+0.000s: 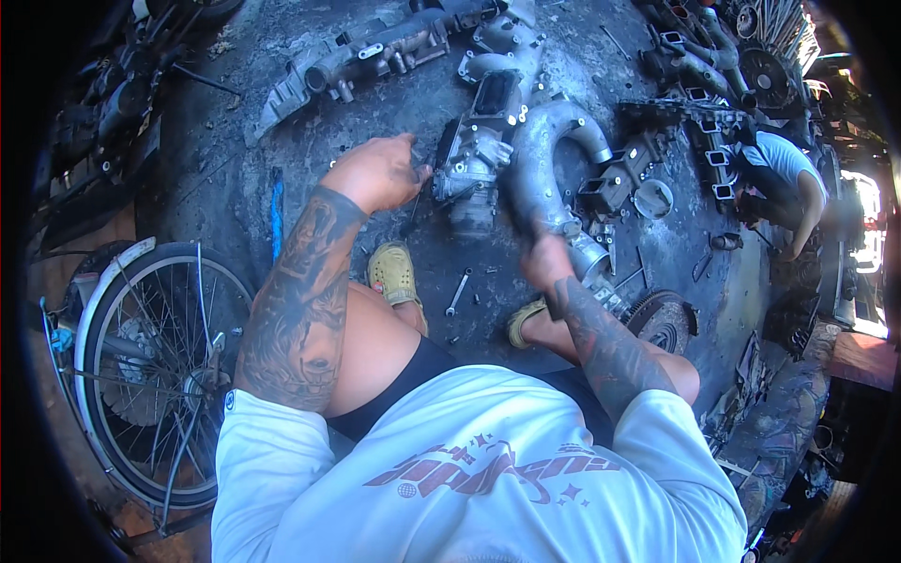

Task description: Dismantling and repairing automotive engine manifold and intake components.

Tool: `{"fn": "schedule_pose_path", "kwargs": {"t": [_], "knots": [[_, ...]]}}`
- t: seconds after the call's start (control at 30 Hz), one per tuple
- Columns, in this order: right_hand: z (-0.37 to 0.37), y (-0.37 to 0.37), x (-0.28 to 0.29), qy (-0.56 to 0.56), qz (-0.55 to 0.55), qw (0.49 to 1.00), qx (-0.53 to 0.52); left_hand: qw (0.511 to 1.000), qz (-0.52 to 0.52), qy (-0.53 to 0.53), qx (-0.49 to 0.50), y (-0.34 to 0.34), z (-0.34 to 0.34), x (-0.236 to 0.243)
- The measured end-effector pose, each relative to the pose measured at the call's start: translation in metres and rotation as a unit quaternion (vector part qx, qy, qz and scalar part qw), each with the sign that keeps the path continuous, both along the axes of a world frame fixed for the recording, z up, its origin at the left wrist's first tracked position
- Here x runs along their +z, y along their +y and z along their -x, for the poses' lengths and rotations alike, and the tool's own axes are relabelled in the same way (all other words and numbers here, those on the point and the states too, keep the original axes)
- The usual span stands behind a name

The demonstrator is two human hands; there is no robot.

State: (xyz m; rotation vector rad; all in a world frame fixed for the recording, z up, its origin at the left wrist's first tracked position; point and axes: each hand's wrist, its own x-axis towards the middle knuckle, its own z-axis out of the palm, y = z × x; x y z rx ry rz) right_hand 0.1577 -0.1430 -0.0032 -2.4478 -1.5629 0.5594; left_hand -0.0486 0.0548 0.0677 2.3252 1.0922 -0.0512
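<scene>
The left hand [380, 174] is out over the floor [211, 188], just left of the grey metal housing [477, 159], fingers bent with the tips toward it; whether they pinch anything, I cannot tell; over on the other side, the right hand [549, 261] is a blur at the lower end of the big curved pipe [540, 159], its fingers too smeared to read; that pipe lies just right of the housing, both on the floor ahead of the yellow shoes [394, 272]; a wrench [459, 291] lies between the feet; a bicycle wheel [91, 347] stands at left, a toothed disc [663, 324] lies by the right knee; far right, another person [786, 164] bends low.
</scene>
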Motion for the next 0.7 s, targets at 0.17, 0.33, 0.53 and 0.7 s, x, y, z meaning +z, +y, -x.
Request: {"fn": "schedule_pose_path", "kwargs": {"t": [0.17,0.33,0.53,0.7], "knots": [[-0.021,-0.008,0.013,0.054,0.002,0.996,-0.065,1.0,0.013,0.011,-0.003,0.003,-0.003,-0.002],[-0.037,0.033,0.021,0.129,-0.356,0.922,-0.085,0.999,0.043,0.018,-0.023,-0.004,-0.004,-0.001],[0.002,-0.006,0.0,0.211,0.258,0.934,0.131,0.998,0.04,0.047,0.011,-0.002,-0.001,0.015],[0.005,0.012,0.027,0.117,0.078,0.99,0.014,0.996,0.074,0.035,0.034,-0.002,0.002,0.007]]}}
